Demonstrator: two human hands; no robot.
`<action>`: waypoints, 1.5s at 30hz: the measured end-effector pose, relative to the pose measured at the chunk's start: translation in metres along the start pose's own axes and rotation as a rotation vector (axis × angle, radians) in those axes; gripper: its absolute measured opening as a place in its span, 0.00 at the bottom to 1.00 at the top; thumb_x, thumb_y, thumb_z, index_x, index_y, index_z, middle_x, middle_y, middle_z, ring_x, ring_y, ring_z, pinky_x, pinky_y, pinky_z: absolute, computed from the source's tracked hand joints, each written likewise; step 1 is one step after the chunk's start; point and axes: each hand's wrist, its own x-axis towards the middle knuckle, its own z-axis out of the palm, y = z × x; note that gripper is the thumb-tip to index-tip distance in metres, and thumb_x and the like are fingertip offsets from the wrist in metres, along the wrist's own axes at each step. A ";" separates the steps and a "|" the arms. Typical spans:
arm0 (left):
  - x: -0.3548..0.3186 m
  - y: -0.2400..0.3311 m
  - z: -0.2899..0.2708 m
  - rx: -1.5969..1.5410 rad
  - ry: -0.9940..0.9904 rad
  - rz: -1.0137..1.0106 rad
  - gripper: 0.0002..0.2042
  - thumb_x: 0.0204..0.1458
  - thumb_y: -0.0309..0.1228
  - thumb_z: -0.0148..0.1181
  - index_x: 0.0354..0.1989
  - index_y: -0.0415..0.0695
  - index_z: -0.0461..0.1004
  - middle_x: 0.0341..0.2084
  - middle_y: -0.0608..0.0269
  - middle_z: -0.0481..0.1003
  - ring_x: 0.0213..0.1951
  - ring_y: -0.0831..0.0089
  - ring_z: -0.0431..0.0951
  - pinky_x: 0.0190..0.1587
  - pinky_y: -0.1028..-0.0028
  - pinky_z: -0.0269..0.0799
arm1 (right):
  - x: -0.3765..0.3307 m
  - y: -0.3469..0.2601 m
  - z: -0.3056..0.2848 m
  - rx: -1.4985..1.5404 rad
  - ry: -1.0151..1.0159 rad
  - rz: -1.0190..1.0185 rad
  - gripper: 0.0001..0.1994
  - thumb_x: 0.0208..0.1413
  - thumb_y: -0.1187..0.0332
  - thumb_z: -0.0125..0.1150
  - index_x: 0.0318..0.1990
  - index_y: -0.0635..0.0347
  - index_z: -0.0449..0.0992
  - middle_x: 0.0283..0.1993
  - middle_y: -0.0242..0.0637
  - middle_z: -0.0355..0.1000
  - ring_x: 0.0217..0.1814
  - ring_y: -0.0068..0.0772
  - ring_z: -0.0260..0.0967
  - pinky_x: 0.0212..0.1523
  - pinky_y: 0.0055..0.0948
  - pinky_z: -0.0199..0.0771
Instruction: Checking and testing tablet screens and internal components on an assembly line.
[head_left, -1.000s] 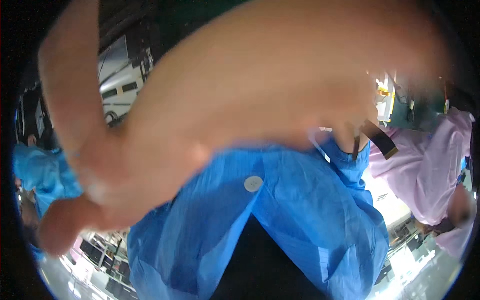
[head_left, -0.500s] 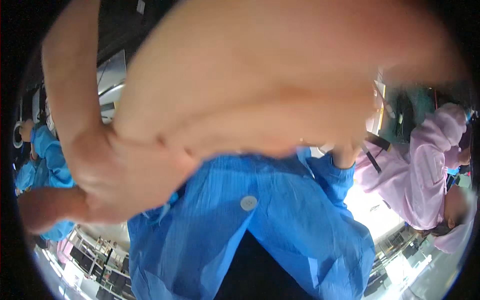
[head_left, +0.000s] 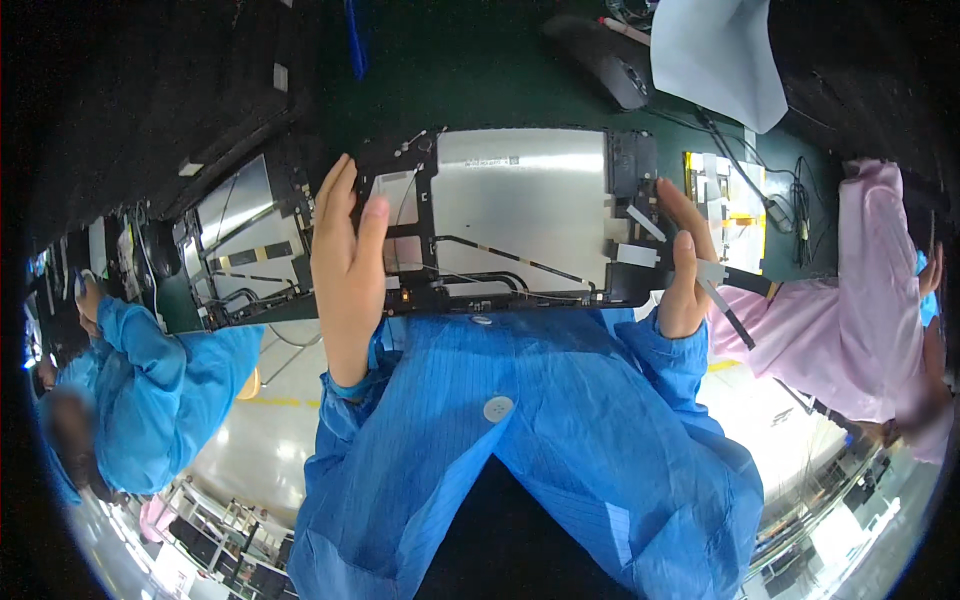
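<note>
In the head view we see an open tablet-like chassis (head_left: 520, 215) across the centre of the frame, silver plate facing up, its lower long edge just above our blue smock (head_left: 470, 365). Our left hand (head_left: 350, 268) grips its left end, the fingers nearly straight along the outer edge and the thumb over the front. Our right hand (head_left: 682, 292) holds the right end between thumb and fingers. Beside it, right of centre, two dark ribbon strips (head_left: 748, 282) stick out; we cannot tell whether the fingers pinch them.

A second chassis (head_left: 238, 212) lies at left of the frame. At upper right, on the dark green tabletop (head_left: 450, 75), are a black computer mouse (head_left: 622, 80) and a white sheet (head_left: 718, 60). A co-worker in light blue (head_left: 175, 365) sits at left, another in pink (head_left: 865, 300) at right.
</note>
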 end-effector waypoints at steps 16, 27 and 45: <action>0.029 -0.024 -0.059 -1.355 -0.538 -0.224 0.26 0.60 0.34 0.36 0.61 0.26 0.46 0.63 0.43 0.47 0.64 0.58 0.51 0.66 0.70 0.40 | 0.003 -0.001 -0.010 0.116 -0.119 -0.086 0.20 0.55 0.65 0.41 0.52 0.64 0.70 0.51 0.48 0.68 0.55 0.41 0.63 0.56 0.34 0.59; 0.036 0.012 -0.046 -0.228 -0.205 -0.213 0.22 0.63 0.39 0.34 0.62 0.43 0.56 0.55 0.54 0.64 0.56 0.68 0.65 0.58 0.73 0.60 | 0.038 -0.036 -0.075 0.039 -0.862 -0.654 0.23 0.42 0.52 0.65 0.37 0.63 0.74 0.47 0.50 0.67 0.45 0.48 0.66 0.47 0.36 0.64; 0.020 0.057 -0.072 -0.660 0.288 0.209 0.26 0.59 0.52 0.37 0.58 0.47 0.59 0.51 0.53 0.67 0.52 0.64 0.69 0.53 0.64 0.68 | 0.024 -0.041 -0.074 0.433 -0.795 0.231 0.28 0.61 0.49 0.37 0.55 0.67 0.65 0.47 0.46 0.70 0.48 0.40 0.68 0.50 0.32 0.66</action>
